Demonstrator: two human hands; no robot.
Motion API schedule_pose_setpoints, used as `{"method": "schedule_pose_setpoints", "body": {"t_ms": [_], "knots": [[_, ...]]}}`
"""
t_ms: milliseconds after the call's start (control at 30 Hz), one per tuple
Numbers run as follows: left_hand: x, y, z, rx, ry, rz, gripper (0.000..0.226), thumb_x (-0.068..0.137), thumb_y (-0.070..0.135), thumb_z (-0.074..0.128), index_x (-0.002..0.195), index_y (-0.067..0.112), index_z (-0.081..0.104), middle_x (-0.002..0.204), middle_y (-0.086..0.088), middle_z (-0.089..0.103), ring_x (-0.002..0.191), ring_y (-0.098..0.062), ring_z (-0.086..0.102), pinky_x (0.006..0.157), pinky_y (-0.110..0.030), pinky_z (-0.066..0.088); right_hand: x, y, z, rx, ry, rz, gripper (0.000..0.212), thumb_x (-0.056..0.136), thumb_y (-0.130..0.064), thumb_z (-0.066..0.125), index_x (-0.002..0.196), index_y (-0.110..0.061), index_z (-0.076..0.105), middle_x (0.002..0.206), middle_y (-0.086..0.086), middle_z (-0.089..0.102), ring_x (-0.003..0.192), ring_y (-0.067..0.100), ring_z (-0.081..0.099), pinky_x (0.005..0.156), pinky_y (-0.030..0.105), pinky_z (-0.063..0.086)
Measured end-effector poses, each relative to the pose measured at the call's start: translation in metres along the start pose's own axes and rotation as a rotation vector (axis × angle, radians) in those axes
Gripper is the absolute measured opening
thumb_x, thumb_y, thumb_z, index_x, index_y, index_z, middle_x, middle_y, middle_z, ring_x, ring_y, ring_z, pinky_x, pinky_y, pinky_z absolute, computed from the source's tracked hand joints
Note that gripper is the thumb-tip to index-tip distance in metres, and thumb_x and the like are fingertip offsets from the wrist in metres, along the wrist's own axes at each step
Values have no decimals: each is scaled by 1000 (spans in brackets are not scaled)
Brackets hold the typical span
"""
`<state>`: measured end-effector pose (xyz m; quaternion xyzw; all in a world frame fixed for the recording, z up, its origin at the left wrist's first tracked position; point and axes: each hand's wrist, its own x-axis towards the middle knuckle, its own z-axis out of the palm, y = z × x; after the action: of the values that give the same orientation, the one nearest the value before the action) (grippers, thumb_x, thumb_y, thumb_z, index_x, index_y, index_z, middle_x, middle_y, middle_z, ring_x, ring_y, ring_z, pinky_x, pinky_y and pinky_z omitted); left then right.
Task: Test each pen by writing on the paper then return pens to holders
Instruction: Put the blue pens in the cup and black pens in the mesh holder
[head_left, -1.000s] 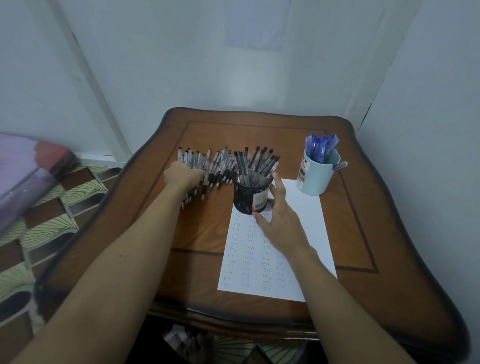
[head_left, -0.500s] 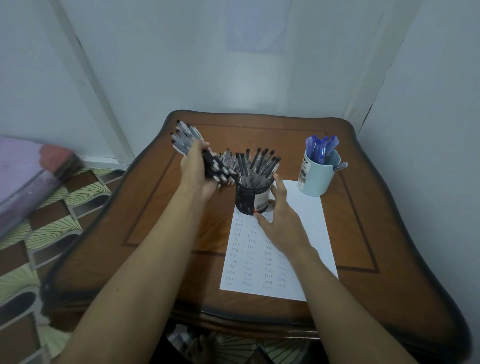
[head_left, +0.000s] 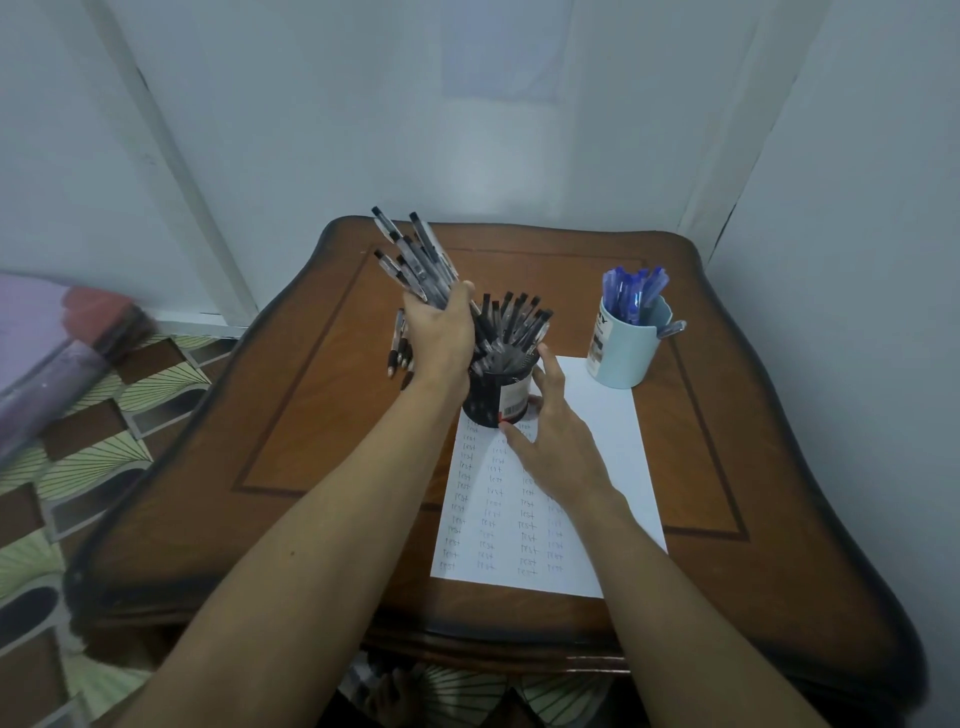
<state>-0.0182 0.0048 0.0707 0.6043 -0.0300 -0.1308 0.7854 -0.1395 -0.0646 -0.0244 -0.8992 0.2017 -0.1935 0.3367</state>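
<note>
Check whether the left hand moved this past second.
Yes. The left hand, gripping a black pen bundle, rose off the brown wooden table, rightward to the black cylindrical holder.

wooden table (head_left: 779, 467), patterned floor (head_left: 104, 415), white wall (head_left: 519, 104)

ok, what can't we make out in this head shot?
All head view:
- Lower ends of the bunch of pens: inside the grip of the left hand.
- Loose pens on the table: partly behind that hand, count unclear.
- Label on the black holder: too small, partly covered by the right hand.
- Writing on the paper: part lies under the right hand and forearm.
- Purple thing at the left: blurred, cut by the edge.
</note>
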Motion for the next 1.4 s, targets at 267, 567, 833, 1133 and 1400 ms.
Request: {"method": "schedule_pose_setpoints", "body": {"t_ms": [267, 567, 833, 1133, 1400], "knots": [[11, -5, 8, -58, 159, -83, 25, 94, 25, 64, 114, 19, 51, 109, -8, 67, 97, -25, 68, 93, -49, 56, 0, 0, 1, 12, -5, 11, 104, 90, -31, 72, 149, -50, -11, 159, -6, 35, 132, 21, 53, 104, 42, 47], [7, -12, 0, -206, 132, -80, 48, 86, 33, 78, 125, 14, 57, 113, -4, 72, 101, -21, 71, 95, -45, 57, 0, -1, 0, 19, -2, 6, 104, 90, -29, 73, 148, -52, -11, 160, -5, 34, 132, 21, 54, 105, 45, 48], [-4, -17, -2, 52, -37, 125, 33, 90, 21, 75, 117, 12, 59, 99, 3, 71, 84, -2, 71, 76, -18, 58, -1, -2, -2, 30, -7, 4, 101, 91, -32, 71, 148, -51, -11, 159, -5, 36, 132, 20, 54, 104, 42, 47], [-5, -22, -18, 445, -228, 335, 56, 62, 52, 83, 95, 68, 41, 128, -9, 52, 116, -26, 61, 97, -49, 55, -1, -2, -2, 31, -16, -7, 101, 92, -31, 69, 147, -52, -13, 161, -6, 32, 133, 22, 52, 106, 42, 47], [2, -9, -25, 389, -295, 323, 97, 61, 69, 84, 140, 36, 37, 135, 0, 59, 123, -21, 60, 103, -50, 51, -1, -3, -3, 13, -29, -3, 100, 92, -32, 70, 150, -47, -10, 162, -7, 28, 135, 22, 51, 107, 41, 44]]}}
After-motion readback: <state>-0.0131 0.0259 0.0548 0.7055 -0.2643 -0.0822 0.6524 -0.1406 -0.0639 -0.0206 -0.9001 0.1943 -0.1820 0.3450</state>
